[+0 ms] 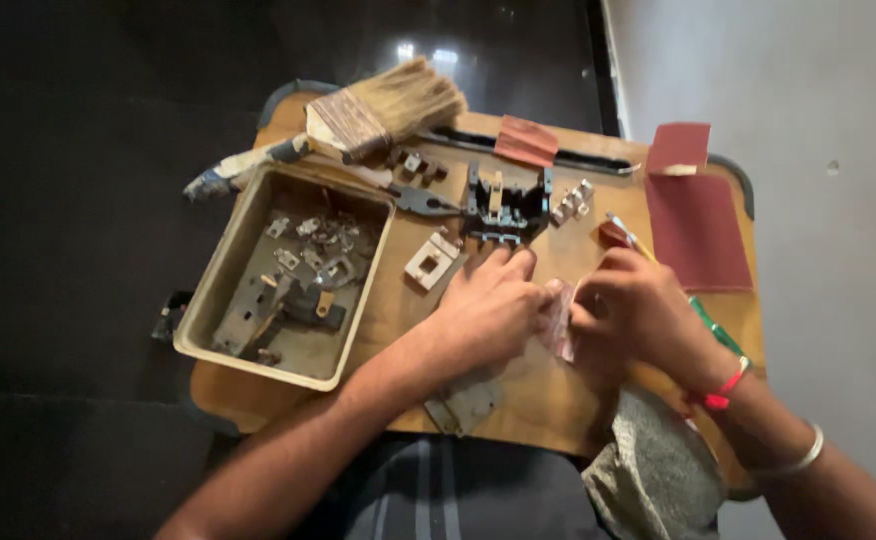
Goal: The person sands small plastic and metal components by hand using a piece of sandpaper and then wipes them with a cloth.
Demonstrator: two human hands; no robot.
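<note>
Left hand [493, 300] and right hand [628, 305] both pinch a sandpaper strip [561, 322] held between them (long axis roughly upright), above the tabletop [548, 400].

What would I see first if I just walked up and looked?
Probably the two hands, left hand and right hand, meeting over a small reddish scrap of sandpaper at the middle of the wooden board. Next, the big worn paintbrush at the board's far edge, and the metal tray of small metal parts on the left.
</note>
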